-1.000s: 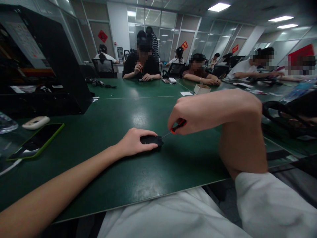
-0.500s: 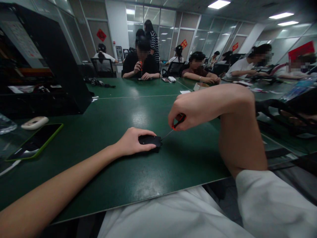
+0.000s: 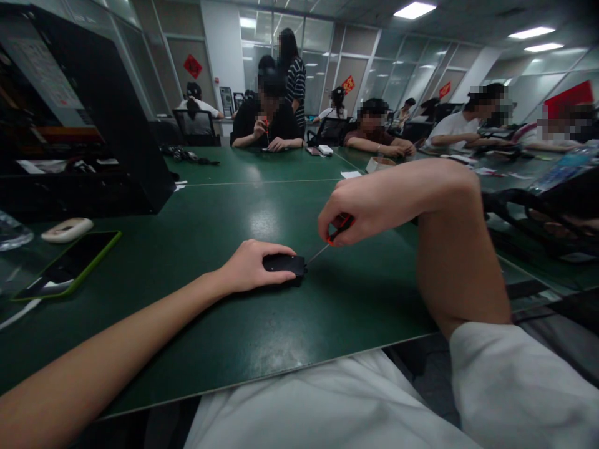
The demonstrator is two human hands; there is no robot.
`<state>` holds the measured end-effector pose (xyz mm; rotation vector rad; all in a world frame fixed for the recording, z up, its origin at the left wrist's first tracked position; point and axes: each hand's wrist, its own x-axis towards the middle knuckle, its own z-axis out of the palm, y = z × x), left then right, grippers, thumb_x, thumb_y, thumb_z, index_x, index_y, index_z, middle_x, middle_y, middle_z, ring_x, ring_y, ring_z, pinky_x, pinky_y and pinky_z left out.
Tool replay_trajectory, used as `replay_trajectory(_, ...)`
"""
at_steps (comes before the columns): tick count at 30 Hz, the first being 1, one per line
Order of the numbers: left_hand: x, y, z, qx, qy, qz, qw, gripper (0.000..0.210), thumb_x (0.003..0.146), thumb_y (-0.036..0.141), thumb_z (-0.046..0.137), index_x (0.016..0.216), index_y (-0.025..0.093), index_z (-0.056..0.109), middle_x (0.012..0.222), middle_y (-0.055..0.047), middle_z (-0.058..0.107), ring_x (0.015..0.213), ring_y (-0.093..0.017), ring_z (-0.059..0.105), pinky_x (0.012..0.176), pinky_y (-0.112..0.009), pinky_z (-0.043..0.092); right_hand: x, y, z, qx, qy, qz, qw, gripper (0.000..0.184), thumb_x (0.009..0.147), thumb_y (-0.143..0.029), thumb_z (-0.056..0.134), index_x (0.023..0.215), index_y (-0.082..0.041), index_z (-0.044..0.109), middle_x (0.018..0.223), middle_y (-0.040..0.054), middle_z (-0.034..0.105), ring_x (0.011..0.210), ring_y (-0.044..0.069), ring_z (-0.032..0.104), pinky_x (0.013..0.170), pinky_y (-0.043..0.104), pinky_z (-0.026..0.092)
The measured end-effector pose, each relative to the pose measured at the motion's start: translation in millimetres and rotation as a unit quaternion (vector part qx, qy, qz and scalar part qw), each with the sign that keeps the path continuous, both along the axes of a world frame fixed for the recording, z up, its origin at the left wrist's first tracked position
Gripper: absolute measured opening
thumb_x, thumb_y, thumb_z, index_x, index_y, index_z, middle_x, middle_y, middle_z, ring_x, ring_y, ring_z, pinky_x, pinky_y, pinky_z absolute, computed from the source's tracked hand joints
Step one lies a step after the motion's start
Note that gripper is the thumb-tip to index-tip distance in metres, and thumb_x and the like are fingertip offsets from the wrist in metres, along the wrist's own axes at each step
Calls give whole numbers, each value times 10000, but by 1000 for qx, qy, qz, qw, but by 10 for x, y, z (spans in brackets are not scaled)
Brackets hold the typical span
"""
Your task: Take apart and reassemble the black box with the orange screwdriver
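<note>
On the green table, my left hand grips a small black box-shaped device from both sides, thumb along the near edge and fingers along the far one. To its right, my right hand is closed around the red and black handle of a screwdriver, wrist sharply bent. The thin metal shaft slants down and left, its tip at the device's right end, by a small dark protruding part. Whether the tip sits in a screw is too small to tell.
A large black open-sided case stands at the left. Before it lie a phone with a green edge, a white rounded object and a white cable. Across the table a person in black also holds a screwdriver. Black straps lie right.
The screwdriver's handle has turned slightly in my right hand, and its shaft has shifted a little at the device's end. My left hand keeps its grip. The standing person's head has moved.
</note>
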<state>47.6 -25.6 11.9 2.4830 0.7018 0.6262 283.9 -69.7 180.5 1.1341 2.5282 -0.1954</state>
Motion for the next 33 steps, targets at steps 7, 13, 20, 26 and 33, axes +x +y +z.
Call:
replay_trajectory(7,14,-15,4,-4,4,10,1000,418,827,448,765,1154,188,771,1020,-42,805,832,-206,732,742,-265,484,214,-5,-240,-24,88,28,995,261,918,-357,608,1007,-183,782,869,35,756,683,126,632,613,225,381)
replay_trajectory(13,18,-28,3,3,1,19,1000,407,828,453,758,1132,183,777,976,-36,804,801,-199,724,722,-265,476,644,162,-734,-123,228,0,966,407,958,-459,599,1130,-130,764,1001,71,749,846,146,657,742,221,464)
replay_trajectory(20,11,-6,-53,27,-8,25,999,403,818,448,758,1115,176,780,1002,-53,807,819,-209,733,731,-275,484,917,528,-1527,-337,395,-131,844,552,856,-540,726,1129,-61,719,592,-48,491,489,50,409,416,167,295)
replay_trajectory(26,19,-3,-68,38,-9,22,999,396,818,452,758,1101,178,781,969,-52,807,797,-208,731,713,-275,484,899,571,-1699,-384,441,-150,797,444,823,-467,788,1032,-78,739,585,-42,512,464,37,403,383,147,264)
replay_trajectory(33,-1,8,-91,52,-15,4,999,382,852,455,732,1127,193,770,1010,-51,807,825,-205,735,736,-266,492,872,579,-1769,-378,451,-148,795,440,802,-464,803,1000,-75,747,563,-37,520,461,41,414,387,148,270)
